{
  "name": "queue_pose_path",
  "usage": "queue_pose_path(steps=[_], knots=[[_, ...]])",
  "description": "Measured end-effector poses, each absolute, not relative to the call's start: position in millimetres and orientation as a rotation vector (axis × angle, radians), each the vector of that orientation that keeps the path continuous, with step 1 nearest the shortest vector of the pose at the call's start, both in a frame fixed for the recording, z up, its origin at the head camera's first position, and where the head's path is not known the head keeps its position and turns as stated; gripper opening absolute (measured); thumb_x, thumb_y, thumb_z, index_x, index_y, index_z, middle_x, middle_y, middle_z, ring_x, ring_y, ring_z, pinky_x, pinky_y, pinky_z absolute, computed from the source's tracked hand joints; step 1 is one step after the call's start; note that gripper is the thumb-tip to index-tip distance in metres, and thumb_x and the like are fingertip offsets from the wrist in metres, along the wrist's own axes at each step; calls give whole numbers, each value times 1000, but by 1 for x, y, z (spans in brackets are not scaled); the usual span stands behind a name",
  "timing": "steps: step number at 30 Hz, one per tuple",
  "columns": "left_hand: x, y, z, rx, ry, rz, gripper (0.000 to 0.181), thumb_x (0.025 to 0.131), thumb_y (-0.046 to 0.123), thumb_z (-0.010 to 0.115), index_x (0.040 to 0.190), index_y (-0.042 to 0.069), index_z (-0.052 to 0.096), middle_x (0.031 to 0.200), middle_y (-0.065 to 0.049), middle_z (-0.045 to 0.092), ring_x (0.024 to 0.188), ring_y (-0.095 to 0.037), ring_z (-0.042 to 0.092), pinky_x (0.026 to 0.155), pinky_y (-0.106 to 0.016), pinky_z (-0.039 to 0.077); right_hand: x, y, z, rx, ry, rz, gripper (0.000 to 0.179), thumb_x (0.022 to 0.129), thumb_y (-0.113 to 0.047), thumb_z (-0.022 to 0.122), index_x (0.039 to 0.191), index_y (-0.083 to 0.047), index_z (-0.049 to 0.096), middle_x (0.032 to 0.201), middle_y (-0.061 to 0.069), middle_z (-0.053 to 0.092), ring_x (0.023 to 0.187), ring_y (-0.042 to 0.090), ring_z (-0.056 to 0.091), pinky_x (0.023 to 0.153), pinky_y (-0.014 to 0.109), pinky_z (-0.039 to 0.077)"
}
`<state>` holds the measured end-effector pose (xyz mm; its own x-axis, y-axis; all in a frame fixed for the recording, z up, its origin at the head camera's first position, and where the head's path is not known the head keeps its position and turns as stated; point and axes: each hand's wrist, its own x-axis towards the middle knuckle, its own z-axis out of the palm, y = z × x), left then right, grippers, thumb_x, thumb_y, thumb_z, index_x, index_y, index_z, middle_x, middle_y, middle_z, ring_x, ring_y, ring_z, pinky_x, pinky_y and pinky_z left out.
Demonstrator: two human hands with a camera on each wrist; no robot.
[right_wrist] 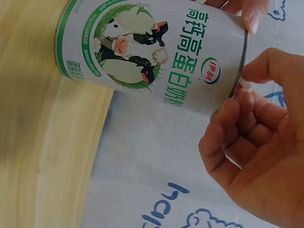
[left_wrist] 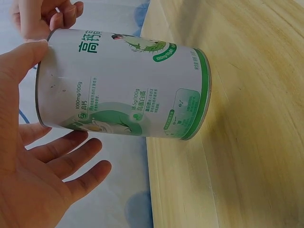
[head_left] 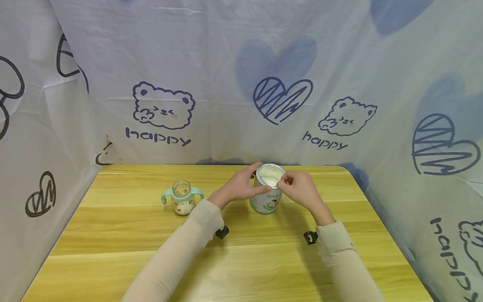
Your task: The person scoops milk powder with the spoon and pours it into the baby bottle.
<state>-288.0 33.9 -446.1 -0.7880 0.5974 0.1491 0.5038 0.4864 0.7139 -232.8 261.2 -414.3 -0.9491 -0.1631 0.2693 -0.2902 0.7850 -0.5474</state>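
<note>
**Left hand (head_left: 241,185), right hand (head_left: 300,188), both at the white can (head_left: 265,203)**

Head view: I'm seeing the can standing upright on the wooden table (head_left: 264,264), open-topped, something pale (head_left: 270,178) showing inside. The left hand is gripping it around the top; the right hand is working at the rim's other side. A baby bottle (head_left: 183,205) with mint handles is standing to the can's left.

Left wrist view: the thumb (left_wrist: 21,59) is pressing by the rim, and green lettering (left_wrist: 88,42) is showing on the can.

Right wrist view: a cow picture (right_wrist: 124,46) is facing me, and the thumb and fingertips (right_wrist: 229,110) are pinching a small pale piece (right_wrist: 245,84) at the rim. It's mostly hidden, so I can't tell what it is.
</note>
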Motion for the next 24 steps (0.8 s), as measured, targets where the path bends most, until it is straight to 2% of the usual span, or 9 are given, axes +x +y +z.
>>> queue_pose_path(steps=[5, 10, 15, 20, 24], knots=[[-287, 34, -445, 951, 2598, 1186, 91, 95, 55, 72, 165, 13, 33, 153, -12, 57, 134, -33, 59, 110, -53, 53, -234, 259, -411, 352, -2800, 690, 15, 86, -13, 65, 71, -11, 67, 59, -2, 55, 55, 13, 44, 53, 27, 36], [-287, 34, -445, 958, 2599, 1191, 91, 95, 54, 72, 165, 12, 32, 154, -13, 56, 134, -34, 59, 112, -53, 52, -233, 260, -407, 405, -2823, 670, 26, 92, -11, 64, 66, -12, 66, 54, -4, 48, 51, 12, 39, 51, 27, 33], [-287, 34, -445, 949, 2590, 1198, 91, 95, 54, 72, 165, 11, 32, 154, -13, 56, 135, -34, 58, 112, -54, 51, -232, 262, -405, 408, -2834, 786, 22, 97, -15, 64, 80, -9, 78, 59, -3, 59, 52, 11, 43, 52, 27, 37], [-286, 35, -444, 933, 2591, 1188, 92, 95, 56, 71, 166, 12, 31, 156, -14, 55, 137, -34, 57, 113, -53, 51, -233, 263, -405, 342, -2826, 802, 22, 100, -17, 65, 89, -5, 79, 63, 1, 60, 53, 13, 44, 50, 26, 36], [-286, 35, -443, 926, 2586, 1201, 91, 94, 56, 72, 165, 14, 33, 156, -12, 55, 137, -33, 57, 114, -53, 50, -233, 264, -404, 285, -2814, 761, 22, 101, -18, 66, 99, -3, 81, 70, 4, 67, 59, 15, 51, 54, 28, 41]])
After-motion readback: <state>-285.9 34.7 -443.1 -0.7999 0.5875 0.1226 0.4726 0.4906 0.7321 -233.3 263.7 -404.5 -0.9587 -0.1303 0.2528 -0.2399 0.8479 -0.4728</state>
